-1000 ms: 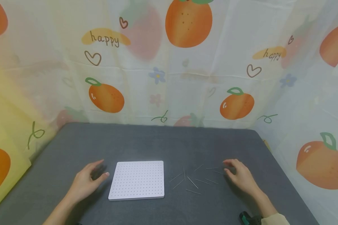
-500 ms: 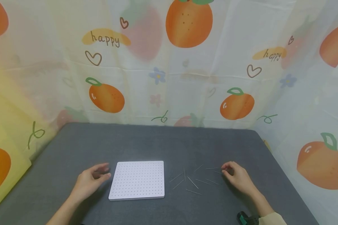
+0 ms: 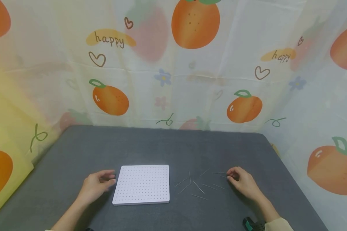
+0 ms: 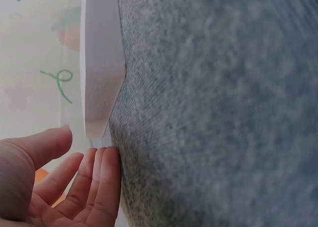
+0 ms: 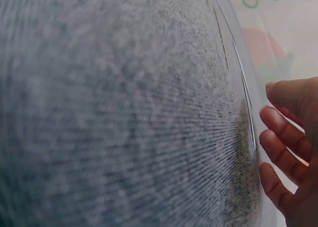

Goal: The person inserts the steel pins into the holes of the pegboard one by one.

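A white square board (image 3: pixel 143 184) with a grid of small holes lies flat on the grey table. Just off its left edge is my left hand (image 3: pixel 94 186), with thumb and fingers apart and nothing between them. In the left wrist view, the fingertips are close to the corner of the board (image 4: pixel 103 58); whether they touch it I cannot tell. Several thin metal needles (image 3: pixel 198 187) lie scattered right of the board. At their right end my right hand (image 3: pixel 244 183) hovers low, fingers loosely bent. No held needle shows between its fingers (image 5: pixel 285 132) in the right wrist view.
The grey table (image 3: pixel 162 146) reaches back to a hanging curtain (image 3: pixel 191 96) printed with oranges and words. A dark and green device (image 3: pixel 250 224) sits at my right wrist.
My left hand has moved right, closer to the board's left edge. The right hand has come slightly left and lower, and its fingers have bent closer together. Board and needles stay put.
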Available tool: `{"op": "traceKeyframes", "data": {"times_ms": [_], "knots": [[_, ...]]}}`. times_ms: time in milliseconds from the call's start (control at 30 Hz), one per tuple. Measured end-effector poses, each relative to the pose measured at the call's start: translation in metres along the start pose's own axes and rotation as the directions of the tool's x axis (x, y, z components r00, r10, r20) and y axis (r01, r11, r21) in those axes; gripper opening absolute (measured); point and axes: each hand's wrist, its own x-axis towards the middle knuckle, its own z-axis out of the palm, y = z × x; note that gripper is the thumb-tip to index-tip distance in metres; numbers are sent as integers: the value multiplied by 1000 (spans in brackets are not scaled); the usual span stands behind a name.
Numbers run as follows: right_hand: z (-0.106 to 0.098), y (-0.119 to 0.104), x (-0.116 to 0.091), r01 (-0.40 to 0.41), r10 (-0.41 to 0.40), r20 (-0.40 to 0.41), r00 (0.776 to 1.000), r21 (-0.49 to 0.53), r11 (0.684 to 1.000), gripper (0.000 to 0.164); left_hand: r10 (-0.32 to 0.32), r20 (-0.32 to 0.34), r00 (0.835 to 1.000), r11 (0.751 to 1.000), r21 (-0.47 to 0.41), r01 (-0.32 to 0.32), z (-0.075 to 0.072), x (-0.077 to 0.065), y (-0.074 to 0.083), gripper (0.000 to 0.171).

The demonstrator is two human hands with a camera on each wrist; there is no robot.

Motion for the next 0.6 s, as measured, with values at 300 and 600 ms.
{"op": "traceKeyframes", "data": {"times_ms": [300,600], "knots": [[0,2,0,-47,47,42,998,-6,999,13,-41,30,999,999,-32,42,7,0,3,41],[4,7,2,-48,50,69,996,-26,998,13,-80,62,995,995,-58,83,12,-1,2,42]]}}
